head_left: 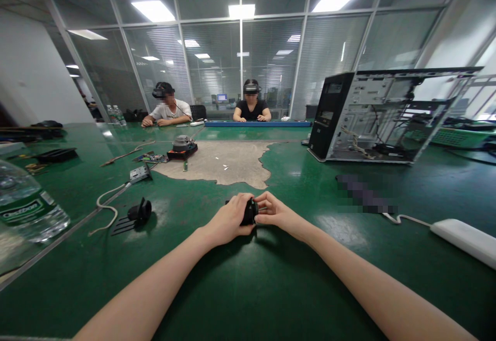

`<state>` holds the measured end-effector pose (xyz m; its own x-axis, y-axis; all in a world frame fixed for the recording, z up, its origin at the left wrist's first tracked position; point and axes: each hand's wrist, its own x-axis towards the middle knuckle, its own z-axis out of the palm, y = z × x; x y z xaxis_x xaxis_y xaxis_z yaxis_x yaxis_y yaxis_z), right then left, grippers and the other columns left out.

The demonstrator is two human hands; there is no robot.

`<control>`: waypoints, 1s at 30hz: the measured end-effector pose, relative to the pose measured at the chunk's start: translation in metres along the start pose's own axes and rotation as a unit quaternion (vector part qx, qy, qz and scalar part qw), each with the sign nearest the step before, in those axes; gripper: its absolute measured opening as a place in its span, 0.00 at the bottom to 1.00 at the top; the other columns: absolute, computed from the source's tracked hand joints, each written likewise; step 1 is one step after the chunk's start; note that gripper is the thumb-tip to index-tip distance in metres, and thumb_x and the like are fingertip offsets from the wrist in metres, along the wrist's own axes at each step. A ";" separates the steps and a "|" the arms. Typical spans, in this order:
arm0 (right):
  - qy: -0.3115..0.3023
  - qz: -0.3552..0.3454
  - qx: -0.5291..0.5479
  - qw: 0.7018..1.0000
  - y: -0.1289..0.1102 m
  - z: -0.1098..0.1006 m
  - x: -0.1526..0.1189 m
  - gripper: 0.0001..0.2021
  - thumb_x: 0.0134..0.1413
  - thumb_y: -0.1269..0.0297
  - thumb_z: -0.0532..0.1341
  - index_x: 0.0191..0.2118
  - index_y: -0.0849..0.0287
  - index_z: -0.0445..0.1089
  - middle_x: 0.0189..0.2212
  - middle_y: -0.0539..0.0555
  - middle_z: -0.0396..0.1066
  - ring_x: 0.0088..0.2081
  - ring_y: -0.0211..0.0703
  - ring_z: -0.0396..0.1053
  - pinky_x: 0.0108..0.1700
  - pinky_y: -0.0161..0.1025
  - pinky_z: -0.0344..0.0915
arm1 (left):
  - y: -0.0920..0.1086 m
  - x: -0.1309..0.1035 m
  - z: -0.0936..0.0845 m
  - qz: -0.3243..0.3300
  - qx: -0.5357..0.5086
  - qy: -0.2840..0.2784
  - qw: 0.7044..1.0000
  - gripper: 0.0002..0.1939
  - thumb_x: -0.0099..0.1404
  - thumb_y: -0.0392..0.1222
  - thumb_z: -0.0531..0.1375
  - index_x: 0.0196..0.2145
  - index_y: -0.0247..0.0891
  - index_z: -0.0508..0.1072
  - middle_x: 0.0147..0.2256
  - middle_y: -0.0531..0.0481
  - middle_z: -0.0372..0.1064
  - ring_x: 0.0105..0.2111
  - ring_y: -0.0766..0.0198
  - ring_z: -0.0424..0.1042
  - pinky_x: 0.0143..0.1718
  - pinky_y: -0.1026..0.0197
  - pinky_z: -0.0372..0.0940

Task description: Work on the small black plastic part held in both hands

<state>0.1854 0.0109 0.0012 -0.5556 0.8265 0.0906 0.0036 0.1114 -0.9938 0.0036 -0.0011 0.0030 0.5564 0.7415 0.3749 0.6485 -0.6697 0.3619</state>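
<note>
Gripping a black part [248, 214] in the left hand [231, 218], touching its end with the right hand [277, 212], cannot tell if pinching; might drop it onto the counter [263, 289] through uneven pressure.

A small, compact black part [249, 214] sits between the two hands, its left side covered by the left hand [231, 218] and its right end beside the fingertips of the right hand [274, 211]. Its full outline is hidden; whether it touches the green tabletop [267, 289] cannot be told.
</note>
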 end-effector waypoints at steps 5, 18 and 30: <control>0.000 -0.013 -0.008 1.000 -0.003 -0.001 -0.002 0.16 0.40 0.62 0.63 0.37 0.57 0.58 0.33 0.50 0.64 0.37 0.37 0.63 0.41 0.39 0.60 | 0.001 0.000 0.000 0.000 0.010 -0.001 1.000 0.30 0.50 0.39 0.59 0.49 0.40 0.51 0.44 0.46 0.56 0.43 0.57 0.60 0.42 0.54 0.61; 0.003 -0.002 -0.007 1.000 0.001 0.001 0.000 0.20 0.37 0.62 0.65 0.38 0.57 0.58 0.34 0.50 0.64 0.37 0.38 0.64 0.42 0.41 0.60 | 0.000 0.001 0.000 0.013 0.037 -0.004 0.999 0.30 0.50 0.38 0.59 0.49 0.40 0.51 0.45 0.46 0.56 0.42 0.57 0.59 0.42 0.53 0.60; 0.053 0.015 -0.005 0.998 0.000 0.005 0.002 0.17 0.42 0.58 0.61 0.38 0.58 0.60 0.31 0.49 0.64 0.34 0.37 0.64 0.39 0.38 0.60 | 0.006 0.001 -0.005 0.029 0.070 0.004 0.997 0.28 0.51 0.39 0.59 0.48 0.39 0.53 0.45 0.46 0.58 0.38 0.57 0.57 0.42 0.52 0.55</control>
<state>0.1803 0.0099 0.0015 -0.4634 0.8836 0.0676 0.0271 0.0903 -0.9955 0.0054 -0.0046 0.0096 0.5911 0.7010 0.3989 0.6818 -0.6985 0.2172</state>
